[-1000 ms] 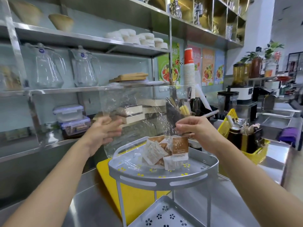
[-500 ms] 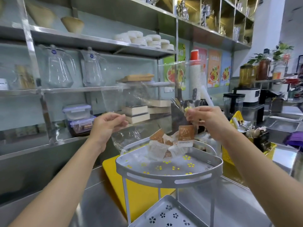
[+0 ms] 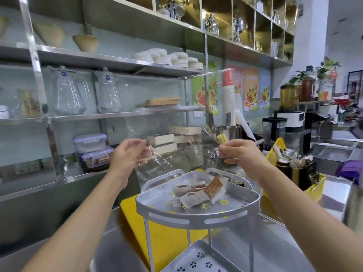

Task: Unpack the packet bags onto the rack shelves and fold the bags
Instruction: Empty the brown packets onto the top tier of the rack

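A crumpled clear plastic bag [image 3: 176,160] is pinched between the left hand [image 3: 128,156] and right hand [image 3: 240,154] above brown-and-white packets [image 3: 198,193] piled on the grey metal rack's top shelf [image 3: 196,217].

Grey rack's top shelf [image 3: 196,216] holds a heap of packets [image 3: 198,190], perhaps a dozen.

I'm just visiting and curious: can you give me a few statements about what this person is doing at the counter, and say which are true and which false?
1. Both hands, left hand and right hand, hold a clear plastic bag. True.
2. The packets lie on the rack's bottom shelf. False: they lie on the top shelf; the bottom shelf shows none.
3. The bag is folded flat. False: it is held up, spread open.
4. A yellow board lies under the rack. True.
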